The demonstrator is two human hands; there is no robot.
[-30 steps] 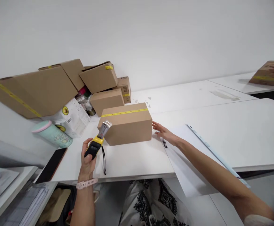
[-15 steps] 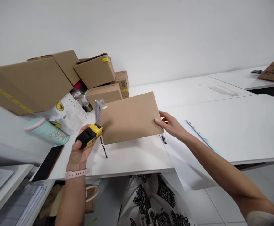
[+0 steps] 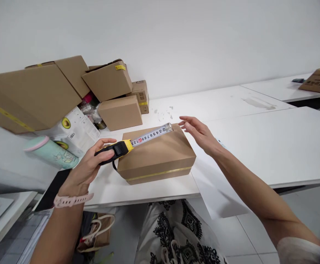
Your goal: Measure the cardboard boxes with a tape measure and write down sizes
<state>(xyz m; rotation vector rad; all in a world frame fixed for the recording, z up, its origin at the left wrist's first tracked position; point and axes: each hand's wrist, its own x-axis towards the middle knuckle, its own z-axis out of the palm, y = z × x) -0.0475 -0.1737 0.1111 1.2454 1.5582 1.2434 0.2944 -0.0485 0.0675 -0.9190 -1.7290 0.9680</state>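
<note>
A brown cardboard box [image 3: 160,159] with a yellow tape line on its front side lies flat on the white table [image 3: 259,146] in front of me. My left hand [image 3: 90,165] grips a yellow and black tape measure [image 3: 116,149] at the box's left end. Its white blade [image 3: 151,135] stretches across the box's far top edge to the right corner. My right hand [image 3: 200,132] hovers open just past the blade's tip, fingers spread, touching nothing that I can see.
A heap of cardboard boxes [image 3: 66,88] and a white printed carton [image 3: 74,132] fill the far left. A mint tumbler [image 3: 48,152] lies on its side beside a dark phone [image 3: 54,183]. White sheets [image 3: 220,190] overhang the table edge. Another box [image 3: 317,79] sits far right.
The box was tipped up on edge by my right hand, then laid flat. My right hand let go of it. The tape blade now extends along the box top.
</note>
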